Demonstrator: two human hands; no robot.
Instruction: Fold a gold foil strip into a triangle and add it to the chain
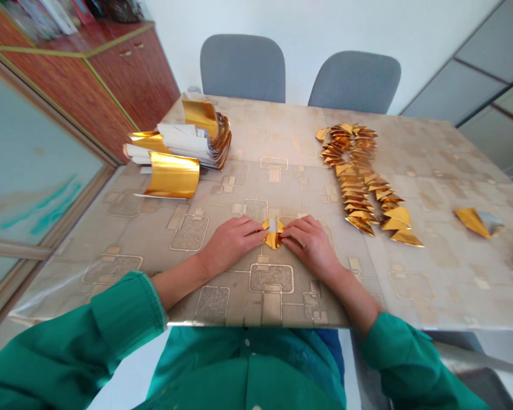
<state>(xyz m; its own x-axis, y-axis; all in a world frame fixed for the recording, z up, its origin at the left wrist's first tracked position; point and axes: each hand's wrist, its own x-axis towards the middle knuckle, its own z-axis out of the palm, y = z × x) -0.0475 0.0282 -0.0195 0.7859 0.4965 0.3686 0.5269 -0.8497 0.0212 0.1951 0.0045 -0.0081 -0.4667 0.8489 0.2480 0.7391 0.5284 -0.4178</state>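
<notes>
Left hand and right hand pressed flat-fingered on gold foil piece, pinched between fingertips of both, on tabletop directly before body. Piece partly folded: white reverse shown at top centre, gold flaps at sides; fold judged unfinished. Long axis hard to tell, roughly across, hand to hand; tip apparently toward body. Beyond right hand: row of folded gold pieces, many judged done. Far right: lone folded piece. Beyond left hand: stack of unfolded foil sheets, sizeable supply left.
</notes>
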